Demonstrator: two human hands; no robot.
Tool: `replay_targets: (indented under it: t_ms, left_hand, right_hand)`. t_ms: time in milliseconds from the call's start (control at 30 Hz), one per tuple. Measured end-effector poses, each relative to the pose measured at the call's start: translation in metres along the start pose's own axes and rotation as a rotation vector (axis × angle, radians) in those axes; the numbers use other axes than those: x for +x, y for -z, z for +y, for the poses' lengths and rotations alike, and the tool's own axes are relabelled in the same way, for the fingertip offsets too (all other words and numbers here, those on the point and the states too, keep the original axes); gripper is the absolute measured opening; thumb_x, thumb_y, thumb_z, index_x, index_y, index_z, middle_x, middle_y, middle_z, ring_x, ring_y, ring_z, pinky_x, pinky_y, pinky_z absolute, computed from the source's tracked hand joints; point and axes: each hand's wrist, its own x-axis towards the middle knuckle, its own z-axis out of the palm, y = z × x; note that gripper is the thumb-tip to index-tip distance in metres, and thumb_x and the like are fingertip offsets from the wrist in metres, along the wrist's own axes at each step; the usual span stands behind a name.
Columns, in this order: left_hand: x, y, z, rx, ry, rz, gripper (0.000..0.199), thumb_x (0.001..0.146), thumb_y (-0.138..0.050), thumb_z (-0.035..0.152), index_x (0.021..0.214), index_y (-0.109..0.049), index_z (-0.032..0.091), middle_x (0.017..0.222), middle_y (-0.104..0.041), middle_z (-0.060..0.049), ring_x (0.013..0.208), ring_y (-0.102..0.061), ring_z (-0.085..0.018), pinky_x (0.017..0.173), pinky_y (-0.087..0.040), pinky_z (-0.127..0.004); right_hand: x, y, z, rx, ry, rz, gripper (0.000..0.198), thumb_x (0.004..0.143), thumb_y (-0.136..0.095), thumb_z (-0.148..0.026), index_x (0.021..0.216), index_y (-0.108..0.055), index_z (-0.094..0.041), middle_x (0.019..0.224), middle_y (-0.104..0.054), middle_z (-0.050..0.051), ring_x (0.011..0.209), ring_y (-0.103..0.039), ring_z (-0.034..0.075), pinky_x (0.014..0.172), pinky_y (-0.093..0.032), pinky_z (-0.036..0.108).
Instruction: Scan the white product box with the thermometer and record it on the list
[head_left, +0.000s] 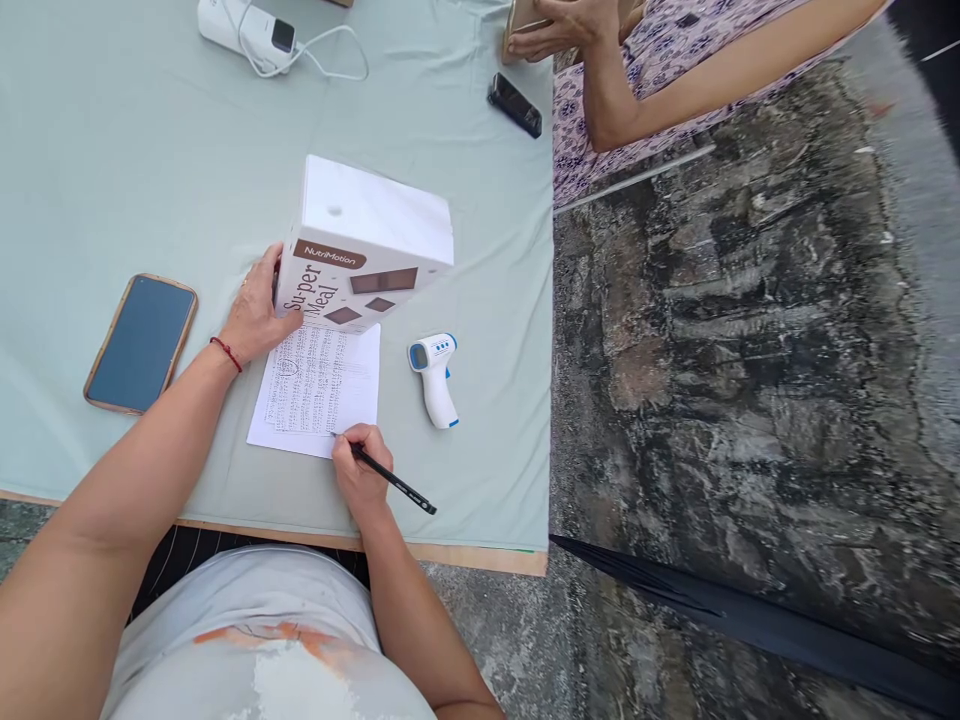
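Note:
A white NutriMotion box (pixel 375 220) stands on the cloth at the top of a printed paper sheet (pixel 360 385). My left hand (pixel 259 310) grips the box's lower left edge, thumb across the front and fingers round the side, partly hidden. Low on the sheet, my right hand (pixel 362 465) pinches a black pen (pixel 401 487), its tip touching or close to the paper. Small printed columns cover the sheet, with a circled mark near the upper left. To the right of the sheet lies a white and blue infrared thermometer (pixel 435 380).
A phone (pixel 141 343) lies left of my forearm on the pale green tablecloth (pixel 150 170). Farther back are a white device with a cable (pixel 255 35) and a small black device (pixel 515 105). Another person's hand (pixel 551 30) holds a brown object at the table's right edge.

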Motion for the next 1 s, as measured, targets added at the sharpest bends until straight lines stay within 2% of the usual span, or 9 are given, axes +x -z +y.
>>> replay_targets:
  t_ms: [500, 1000]
  left_hand:
    - [-0.0002, 0.0019, 0.0031, 0.002, 0.017, -0.017, 0.079, 0.077, -0.067, 0.041, 0.145, -0.032, 0.022, 0.136, -0.053, -0.012, 0.128, -0.049, -0.033, 0.106, -0.042, -0.049]
    - [-0.0002, 0.0027, 0.0046, -0.029, 0.038, -0.006, 0.079, 0.075, -0.07, 0.039, 0.143, -0.035, 0.022, 0.138, -0.052, -0.012, 0.131, -0.047, -0.034, 0.109, -0.04, -0.049]
  right_hand:
    - [-0.0014, -0.0009, 0.0007, -0.031, 0.005, 0.01, 0.015, 0.078, -0.05, -0.025, 0.066, -0.04, -0.024, 0.058, -0.043, -0.006, 0.054, -0.04, 0.012, 0.054, -0.036, 0.027]
    - [-0.0016, 0.0005, -0.0016, -0.023, -0.067, 0.037, 0.015, 0.077, -0.049, -0.026, 0.066, -0.039, -0.025, 0.058, -0.042, -0.006, 0.052, -0.038, 0.012, 0.052, -0.035, 0.026]
